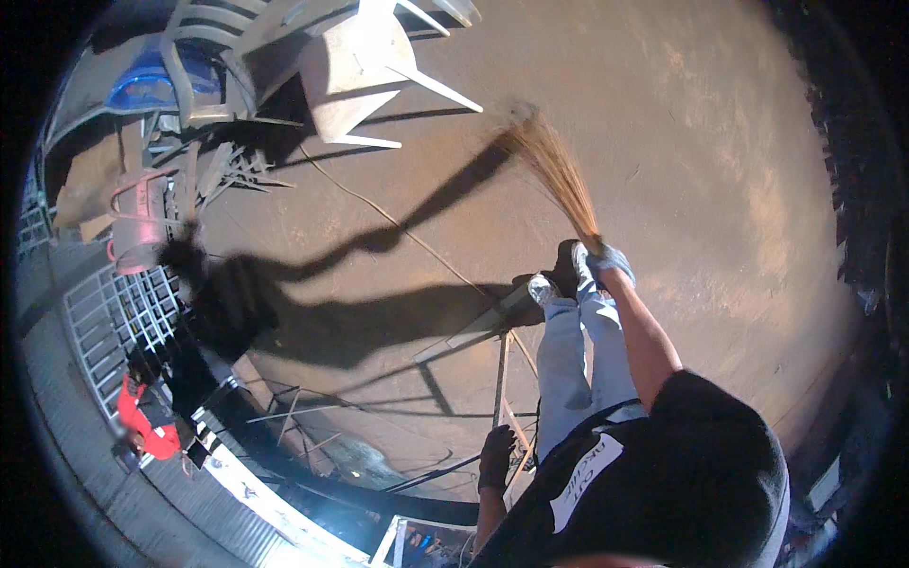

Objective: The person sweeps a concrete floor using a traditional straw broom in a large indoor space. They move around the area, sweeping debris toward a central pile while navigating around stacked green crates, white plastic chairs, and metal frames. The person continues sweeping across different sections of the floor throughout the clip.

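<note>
My right hand [609, 260], in a grey-blue glove, is closed around the bound end of a stick broom [561, 180]. The broom's long tan bristles fan out away from me over the brown floor, their far tips blurred. Close to my left side hangs my left hand [495, 458] in a dark glove, beside a thin-legged frame [502, 379]. Its fingers are too dark to show whether they grip anything. My shoes and light jeans [563, 364] stand just below the broom's bound end.
A white plastic chair [355, 76] lies tipped at the far left, near a blue chair [156, 80] and a pink container [142, 218]. Across the floor [710, 189] runs a thin cord [379, 210]. A person in red [142, 421] is beside a metal grille [114, 317].
</note>
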A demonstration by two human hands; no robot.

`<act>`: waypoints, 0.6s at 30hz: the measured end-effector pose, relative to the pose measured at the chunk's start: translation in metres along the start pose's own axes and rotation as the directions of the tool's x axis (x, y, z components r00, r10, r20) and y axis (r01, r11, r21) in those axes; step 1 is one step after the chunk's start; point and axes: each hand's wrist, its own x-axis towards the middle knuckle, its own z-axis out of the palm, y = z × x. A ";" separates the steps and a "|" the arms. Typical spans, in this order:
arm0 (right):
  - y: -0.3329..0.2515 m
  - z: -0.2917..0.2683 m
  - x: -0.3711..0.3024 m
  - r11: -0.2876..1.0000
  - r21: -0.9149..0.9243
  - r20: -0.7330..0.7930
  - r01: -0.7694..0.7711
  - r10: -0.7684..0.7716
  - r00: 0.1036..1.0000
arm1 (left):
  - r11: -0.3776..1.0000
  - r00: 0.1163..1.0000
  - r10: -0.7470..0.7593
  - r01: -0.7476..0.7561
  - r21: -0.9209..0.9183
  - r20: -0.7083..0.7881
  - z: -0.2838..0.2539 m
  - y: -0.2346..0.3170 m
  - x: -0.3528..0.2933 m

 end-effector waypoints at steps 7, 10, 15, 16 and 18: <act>0.021 -0.031 -0.097 0.995 0.037 0.023 -0.090 0.089 0.996 | 0.997 0.997 0.073 -0.074 0.038 0.017 0.017 0.023 0.020; -0.009 -0.014 -0.076 0.989 -0.003 -0.046 0.146 -0.146 0.988 | 0.992 0.998 0.055 -0.057 0.110 0.020 0.018 0.020 0.024; -0.028 0.009 -0.010 0.987 -0.101 0.033 0.127 -0.124 0.992 | 0.990 0.987 0.139 -0.141 0.019 0.074 0.001 -0.010 0.022; -0.020 0.010 -0.005 0.986 -0.140 -0.011 0.094 -0.096 0.995 | 0.970 0.971 0.220 -0.228 0.083 0.093 -0.002 -0.013 0.025; 0.022 0.002 -0.015 0.995 -0.095 0.007 0.016 -0.015 1.000 | 0.973 0.979 0.191 -0.198 0.119 0.068 -0.008 -0.015 0.024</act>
